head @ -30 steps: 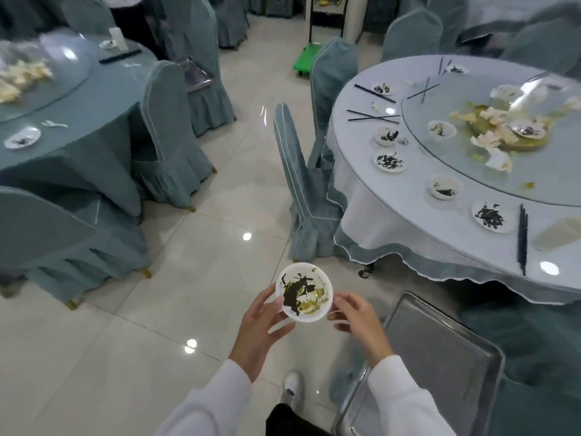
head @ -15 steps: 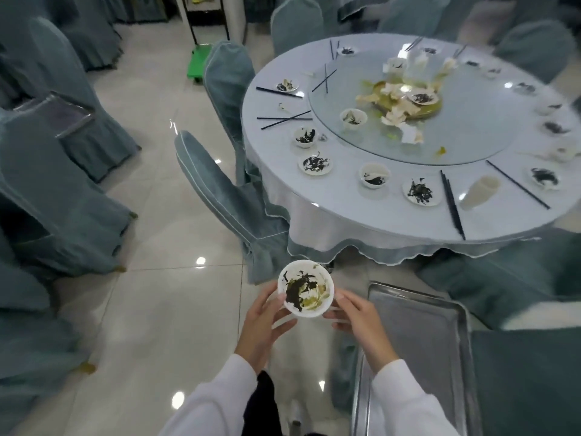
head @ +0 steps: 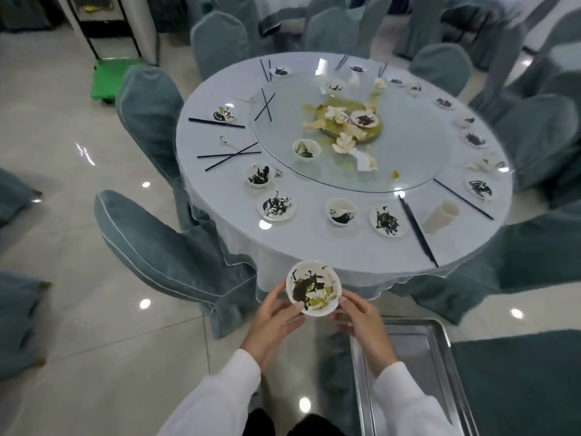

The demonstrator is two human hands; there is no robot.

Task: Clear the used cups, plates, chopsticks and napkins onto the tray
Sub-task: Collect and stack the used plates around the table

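A dirty white bowl [head: 313, 287] with dark and yellow scraps is held between both hands, just in front of the round table [head: 314, 243]. My left hand [head: 276, 322] grips its left rim and my right hand [head: 361, 319] grips its right side. A bare metal tray [head: 412, 372] lies on a chair at the lower right, below my right hand. On the table sit several dirty plates [head: 276, 205] and bowls [head: 342, 211], black chopsticks [head: 416, 229], a white cup [head: 440, 215] lying on its side, and crumpled napkins [head: 345, 143] on the glass turntable.
Teal-covered chairs ring the table; one [head: 176, 256] stands just left of my hands, another [head: 147, 111] behind it. A green trolley [head: 110, 77] stands at the far left. Glossy tiled floor spreads to the left.
The view has swung right and up, bringing the whole round table to the centre. The bowl stays held between both hands, now closer to the table's edge.
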